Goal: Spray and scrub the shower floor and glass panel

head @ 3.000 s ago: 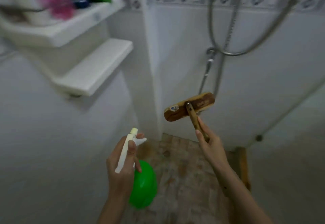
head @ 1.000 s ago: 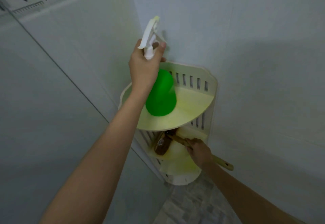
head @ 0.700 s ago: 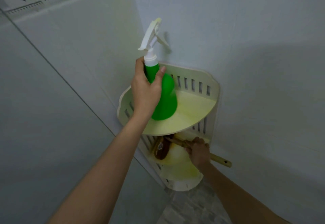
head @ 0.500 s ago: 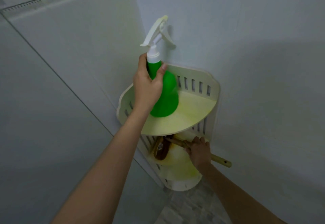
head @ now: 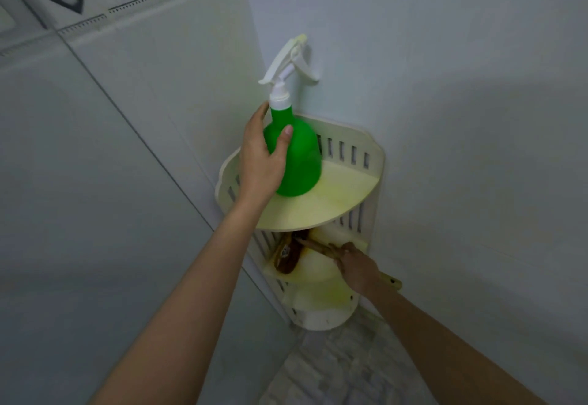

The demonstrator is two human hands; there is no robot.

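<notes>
While the left hand (head: 262, 159) wraps thumb and fingers round a green plastic spray bottle (head: 300, 162) with white trigger, upright on the top tier of a cream plastic corner shelf (head: 343, 201), the right hand (head: 356, 266) grips the handle of a brown wooden scrub brush (head: 288, 255), its head on the tier below.

The spray bottle (head: 296, 156) stands on the corner rack's (head: 369, 156) top shelf; the brush (head: 288, 255) lies on the shelf below
</notes>
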